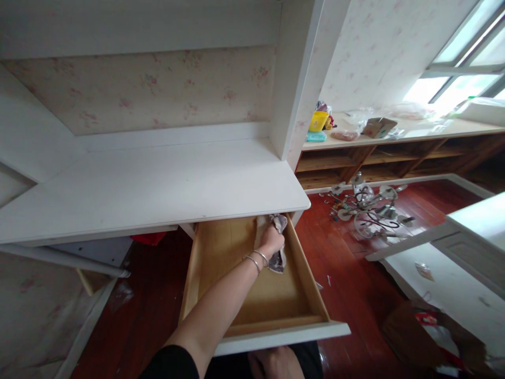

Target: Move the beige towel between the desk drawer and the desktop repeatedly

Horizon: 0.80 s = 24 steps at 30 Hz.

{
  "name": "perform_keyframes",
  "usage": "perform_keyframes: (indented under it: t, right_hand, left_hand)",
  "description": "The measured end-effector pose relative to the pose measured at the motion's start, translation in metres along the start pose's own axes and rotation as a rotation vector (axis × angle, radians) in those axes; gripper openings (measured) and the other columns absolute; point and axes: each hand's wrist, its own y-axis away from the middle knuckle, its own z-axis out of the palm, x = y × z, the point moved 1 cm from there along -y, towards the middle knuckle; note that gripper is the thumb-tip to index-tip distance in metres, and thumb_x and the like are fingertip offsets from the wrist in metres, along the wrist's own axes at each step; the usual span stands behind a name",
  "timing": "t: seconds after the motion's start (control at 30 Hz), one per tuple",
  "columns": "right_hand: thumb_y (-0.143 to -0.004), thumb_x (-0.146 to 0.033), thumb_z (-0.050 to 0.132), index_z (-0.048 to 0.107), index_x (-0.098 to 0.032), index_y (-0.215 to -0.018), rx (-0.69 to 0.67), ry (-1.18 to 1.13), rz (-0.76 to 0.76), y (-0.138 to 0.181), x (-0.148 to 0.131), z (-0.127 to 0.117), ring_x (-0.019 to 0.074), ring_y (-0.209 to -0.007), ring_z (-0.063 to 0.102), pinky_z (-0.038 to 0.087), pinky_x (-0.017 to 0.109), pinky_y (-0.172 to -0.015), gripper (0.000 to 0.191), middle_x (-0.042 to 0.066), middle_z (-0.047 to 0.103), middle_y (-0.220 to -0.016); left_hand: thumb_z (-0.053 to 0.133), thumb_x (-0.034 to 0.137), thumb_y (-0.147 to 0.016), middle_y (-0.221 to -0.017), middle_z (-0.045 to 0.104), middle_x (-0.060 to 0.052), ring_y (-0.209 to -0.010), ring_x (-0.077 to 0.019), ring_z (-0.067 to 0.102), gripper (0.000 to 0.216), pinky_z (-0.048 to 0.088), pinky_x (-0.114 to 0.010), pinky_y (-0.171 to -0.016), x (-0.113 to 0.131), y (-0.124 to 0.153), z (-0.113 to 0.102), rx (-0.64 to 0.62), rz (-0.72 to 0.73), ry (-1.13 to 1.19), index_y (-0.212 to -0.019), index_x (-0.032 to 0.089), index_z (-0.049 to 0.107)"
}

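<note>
While the left hand (271, 243) is clenched around a rag (279, 261) far back in the pulled-out drawer (284, 334) under the desk (158, 184), leaning down too hard could probably tip that drawer off its runners, and the grip of the right hand (273, 364) I honestly can't tell.

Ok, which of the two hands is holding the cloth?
The left hand, bangles on its wrist, reaching into the open drawer with the cloth. The right hand is low, beneath the drawer front.
</note>
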Motion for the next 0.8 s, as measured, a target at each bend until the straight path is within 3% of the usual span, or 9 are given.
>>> perform_keyframes:
  t: [0.1,0.2,0.37,0.47,0.57,0.7,0.8]
  right_hand:
    - [-0.090,-0.019,0.056,0.079,-0.030,-0.096,0.010,-0.020,0.005,0.000,-0.001,0.000,0.0193,-0.089,0.073,0.048,0.021,-0.079,0.026,0.001,0.078,-0.098]
    - [-0.090,-0.019,0.056,0.079,-0.029,-0.095,0.019,-0.044,0.014,0.000,0.000,0.002,0.0194,-0.089,0.073,0.048,0.021,-0.078,0.025,0.001,0.079,-0.096]
    - [-0.089,-0.018,0.057,0.079,-0.029,-0.090,0.011,-0.087,-0.016,-0.003,0.004,0.006,0.0208,-0.090,0.072,0.047,0.022,-0.077,0.024,0.001,0.078,-0.093]
    - [-0.088,-0.020,0.057,0.079,-0.029,-0.091,0.003,-0.132,-0.016,-0.004,0.006,0.005,0.0208,-0.092,0.072,0.048,0.023,-0.080,0.024,0.001,0.078,-0.095]
    - [-0.089,-0.022,0.056,0.079,-0.029,-0.096,0.008,-0.155,-0.003,-0.003,0.004,0.001,0.0211,-0.096,0.071,0.049,0.024,-0.084,0.025,0.001,0.078,-0.100]
    - [-0.089,-0.020,0.054,0.078,-0.028,-0.102,-0.007,-0.145,-0.008,-0.002,0.000,-0.002,0.0218,-0.100,0.070,0.048,0.025,-0.087,0.028,0.002,0.077,-0.106]
    - [-0.090,-0.020,0.053,0.078,-0.028,-0.101,-0.007,-0.132,0.001,-0.002,-0.001,-0.002,0.0213,-0.099,0.070,0.048,0.025,-0.089,0.028,0.002,0.077,-0.105]
  left_hand:
    - [0.063,0.013,-0.075,-0.109,0.074,-0.012,-0.102,-0.0254,0.069,0.050,0.050,-0.030,-0.086,0.011,0.007,0.008,-0.117,0.103,-0.075,-0.125,0.022,0.064]
    - [0.058,0.017,-0.080,-0.117,0.071,-0.016,-0.109,-0.0289,0.068,0.052,0.051,-0.034,-0.091,0.012,0.016,0.002,-0.211,0.166,-0.228,-0.132,0.021,0.060]
    - [0.055,0.017,-0.081,-0.119,0.071,-0.015,-0.110,-0.0283,0.067,0.047,0.051,-0.037,-0.092,0.011,0.040,-0.017,-0.381,0.292,-0.427,-0.127,0.021,0.062]
    - [0.058,0.018,-0.078,-0.114,0.072,-0.018,-0.103,-0.0307,0.068,0.038,0.054,-0.040,-0.086,0.020,0.062,-0.024,-0.482,0.322,-0.533,-0.115,0.018,0.068]
    - [0.060,0.019,-0.075,-0.106,0.072,-0.021,-0.092,-0.0319,0.069,0.028,0.055,-0.040,-0.074,0.030,0.087,-0.025,-0.672,0.379,-0.738,-0.100,0.015,0.071]
    - [0.060,0.017,-0.073,-0.098,0.074,-0.015,-0.083,-0.0289,0.069,0.020,0.052,-0.035,-0.063,0.034,0.114,-0.020,-0.988,0.534,-0.917,-0.089,0.018,0.070]
    - [0.057,0.020,-0.075,-0.094,0.073,-0.011,-0.081,-0.0263,0.069,0.019,0.051,-0.032,-0.061,0.032,0.125,-0.019,-1.063,0.572,-1.005,-0.089,0.018,0.070]
